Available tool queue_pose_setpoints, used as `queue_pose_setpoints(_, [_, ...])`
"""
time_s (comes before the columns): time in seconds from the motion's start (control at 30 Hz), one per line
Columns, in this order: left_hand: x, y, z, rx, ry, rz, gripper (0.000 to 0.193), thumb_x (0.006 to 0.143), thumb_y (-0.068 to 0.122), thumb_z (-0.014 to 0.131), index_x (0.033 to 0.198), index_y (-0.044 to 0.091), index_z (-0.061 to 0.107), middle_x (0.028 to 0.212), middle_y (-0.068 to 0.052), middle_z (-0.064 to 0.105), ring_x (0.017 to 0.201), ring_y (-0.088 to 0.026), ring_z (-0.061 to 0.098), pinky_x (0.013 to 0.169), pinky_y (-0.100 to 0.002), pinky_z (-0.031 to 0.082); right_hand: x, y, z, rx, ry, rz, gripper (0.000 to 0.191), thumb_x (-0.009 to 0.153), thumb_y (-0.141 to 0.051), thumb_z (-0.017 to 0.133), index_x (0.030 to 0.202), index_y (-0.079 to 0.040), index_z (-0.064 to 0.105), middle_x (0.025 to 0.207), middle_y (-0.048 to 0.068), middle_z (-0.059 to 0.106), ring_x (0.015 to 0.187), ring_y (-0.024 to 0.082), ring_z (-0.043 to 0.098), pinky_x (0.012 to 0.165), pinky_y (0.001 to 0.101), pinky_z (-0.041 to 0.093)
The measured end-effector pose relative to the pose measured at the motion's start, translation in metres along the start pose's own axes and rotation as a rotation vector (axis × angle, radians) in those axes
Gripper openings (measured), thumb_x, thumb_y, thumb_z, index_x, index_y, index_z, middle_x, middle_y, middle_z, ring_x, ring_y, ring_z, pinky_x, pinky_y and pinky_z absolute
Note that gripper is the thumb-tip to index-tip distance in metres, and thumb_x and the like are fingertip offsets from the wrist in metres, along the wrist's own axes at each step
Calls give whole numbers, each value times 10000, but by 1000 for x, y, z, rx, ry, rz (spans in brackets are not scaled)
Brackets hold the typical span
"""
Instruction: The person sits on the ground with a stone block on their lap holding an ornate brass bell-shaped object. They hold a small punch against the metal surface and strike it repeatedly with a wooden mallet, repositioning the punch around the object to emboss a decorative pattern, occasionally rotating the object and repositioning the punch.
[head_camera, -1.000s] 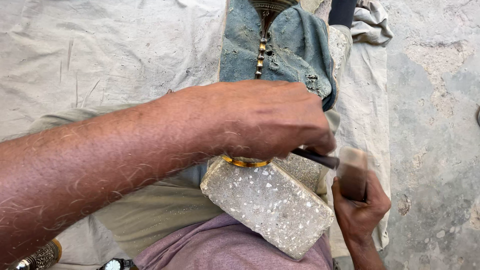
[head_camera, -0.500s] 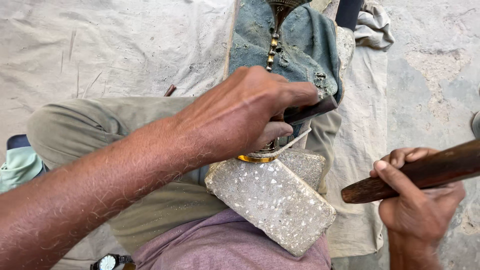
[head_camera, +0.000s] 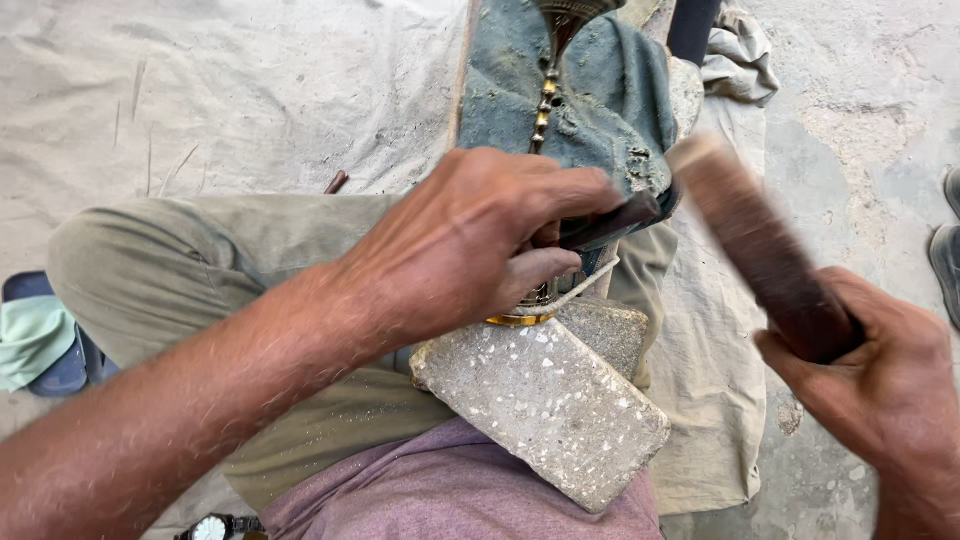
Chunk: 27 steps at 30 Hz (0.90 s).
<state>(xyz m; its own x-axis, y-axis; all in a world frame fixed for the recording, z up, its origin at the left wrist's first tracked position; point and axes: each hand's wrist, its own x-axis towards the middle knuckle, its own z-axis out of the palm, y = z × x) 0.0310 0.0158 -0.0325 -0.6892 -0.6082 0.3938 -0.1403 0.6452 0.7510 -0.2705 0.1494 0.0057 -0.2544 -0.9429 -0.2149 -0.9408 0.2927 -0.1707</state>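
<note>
My left hand (head_camera: 470, 245) is closed around a dark metal punch tool (head_camera: 615, 222), holding it over a brass ring-shaped piece (head_camera: 520, 316) at the top of a speckled stone block (head_camera: 545, 410) that rests on my lap. Most of the brass piece is hidden under my fingers. My right hand (head_camera: 880, 385) grips a brown wooden mallet (head_camera: 755, 245), raised and blurred to the right of the tool. A brass chain-like piece (head_camera: 546, 95) lies on a blue-grey cloth (head_camera: 600, 100) just beyond my left hand.
A pale canvas sheet (head_camera: 200, 90) covers the ground at left, bare concrete (head_camera: 860, 150) at right. A blue sandal with a green cloth (head_camera: 35, 340) lies at far left. A wristwatch (head_camera: 212, 527) shows at the bottom edge, a dark shoe (head_camera: 945, 255) at right.
The mallet has swung from near horizontal at the right to a raised, tilted position close to the tool. My left hand keeps its hold over the brass piece.
</note>
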Motion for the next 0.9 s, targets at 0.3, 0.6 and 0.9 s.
queue_pose_setpoints(0.3, [-22, 10, 21, -50, 260, -187, 362, 942, 131, 825, 1167, 36, 557, 866, -23, 646, 754, -85, 694, 650, -238, 608, 16, 44, 16, 655, 260, -111, 291, 884, 38, 789, 1078, -70, 600, 929, 39, 665, 898, 127, 678, 801, 330, 601])
queue_pose_setpoints(0.6, [-22, 16, 34, -32, 305, -312, 290, 933, 116, 812, 1088, 42, 578, 832, -12, 646, 712, -65, 673, 607, -220, 602, 47, -9, -38, -168, 178, -289, 223, 894, 37, 772, 1058, 23, 621, 706, 130, 584, 546, 206, 601, 562, 373, 554])
queue_pose_setpoints(0.9, [-9, 21, 34, 64, 252, -230, 404, 903, 112, 805, 1253, 0, 639, 981, -105, 719, 831, -146, 737, 663, -254, 645, 70, -14, -53, -167, 19, -345, 305, 816, -7, 819, 1080, -41, 671, 772, 108, 622, 632, 190, 651, 616, 350, 566])
